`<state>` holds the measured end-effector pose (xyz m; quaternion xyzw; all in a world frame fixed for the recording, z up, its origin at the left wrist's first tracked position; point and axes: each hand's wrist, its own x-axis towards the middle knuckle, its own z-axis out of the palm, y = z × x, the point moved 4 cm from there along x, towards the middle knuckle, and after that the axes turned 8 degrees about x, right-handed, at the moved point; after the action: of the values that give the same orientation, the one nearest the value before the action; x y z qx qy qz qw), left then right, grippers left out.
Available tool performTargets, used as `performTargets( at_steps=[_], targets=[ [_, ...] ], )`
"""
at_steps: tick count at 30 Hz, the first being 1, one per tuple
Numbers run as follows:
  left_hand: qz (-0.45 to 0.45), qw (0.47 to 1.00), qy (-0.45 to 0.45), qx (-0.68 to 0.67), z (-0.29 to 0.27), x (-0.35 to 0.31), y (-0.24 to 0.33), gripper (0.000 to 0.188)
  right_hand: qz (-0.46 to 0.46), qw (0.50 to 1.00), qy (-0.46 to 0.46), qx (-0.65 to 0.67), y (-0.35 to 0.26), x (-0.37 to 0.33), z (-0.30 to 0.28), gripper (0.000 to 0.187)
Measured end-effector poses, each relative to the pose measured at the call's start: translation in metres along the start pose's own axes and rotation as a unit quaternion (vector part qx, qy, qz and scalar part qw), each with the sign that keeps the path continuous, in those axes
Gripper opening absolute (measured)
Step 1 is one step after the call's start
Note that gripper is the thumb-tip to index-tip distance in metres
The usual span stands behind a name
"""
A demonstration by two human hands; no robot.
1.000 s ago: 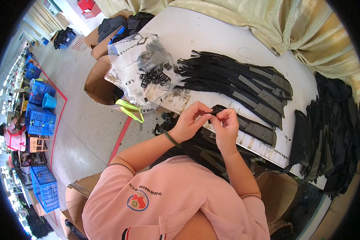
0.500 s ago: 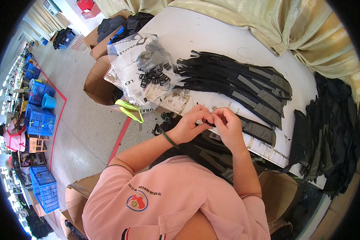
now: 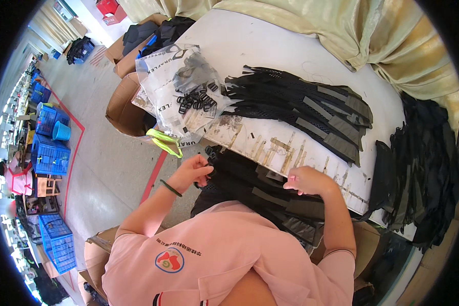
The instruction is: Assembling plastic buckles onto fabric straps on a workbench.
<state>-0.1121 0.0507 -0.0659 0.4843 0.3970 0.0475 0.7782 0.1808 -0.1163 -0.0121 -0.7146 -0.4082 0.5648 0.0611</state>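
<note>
Black mesh straps with grey end panels (image 3: 270, 196) lie across my lap below the table edge, with small black plastic buckles (image 3: 211, 153) at their left end. My left hand (image 3: 191, 172) is closed beside those buckles, its fingertips pinched; a dark bit shows under it, too small to name. Over the right part of the lap straps, at the table's front edge, my right hand (image 3: 308, 181) has its fingers curled downward. What it holds, if anything, is hidden. A stack of similar black straps (image 3: 301, 107) lies on the table in front of me.
A clear plastic bag (image 3: 173, 86) of black buckles sits at the white table's (image 3: 229, 35) left corner. Cardboard boxes (image 3: 125, 109) stand left of it. More black straps (image 3: 423, 168) hang over the right edge. Blue crates (image 3: 51, 153) stand on the floor far left.
My hands were together over the table edge and have moved apart, left hand leftward, right hand down and right. The nearest strap has left the table edge and lies on my lap.
</note>
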Motion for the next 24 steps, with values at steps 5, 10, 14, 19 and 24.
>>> performTargets(
  at_steps=[5, 10, 14, 19, 24],
  targets=[
    [0.195, 0.892, 0.122, 0.389, -0.016, -0.001, 0.045, 0.026, -0.255, 0.913, 0.312, -0.058, -0.044, 0.044, -0.045, 0.022],
    [0.288, 0.879, 0.157, 0.346, -0.011, 0.021, 0.092, 0.02, -0.305, 0.753, 0.537, -0.227, -0.1, 0.109, -0.063, 0.015],
    [0.253, 0.917, 0.088, 0.295, 0.002, 0.047, 0.08, 0.02, -0.294, 0.749, 0.538, -0.252, -0.097, 0.124, -0.072, 0.015],
    [0.204, 0.972, 0.021, 0.112, 0.025, 0.065, 0.057, 0.038, -0.367, 0.867, 0.329, 0.078, -0.093, 0.091, -0.052, 0.013],
    [0.258, 0.966, -0.008, -0.009, 0.049, 0.084, 0.067, 0.041, -0.327, 0.91, 0.237, 0.093, -0.072, 0.082, -0.036, 0.013]
  ],
)
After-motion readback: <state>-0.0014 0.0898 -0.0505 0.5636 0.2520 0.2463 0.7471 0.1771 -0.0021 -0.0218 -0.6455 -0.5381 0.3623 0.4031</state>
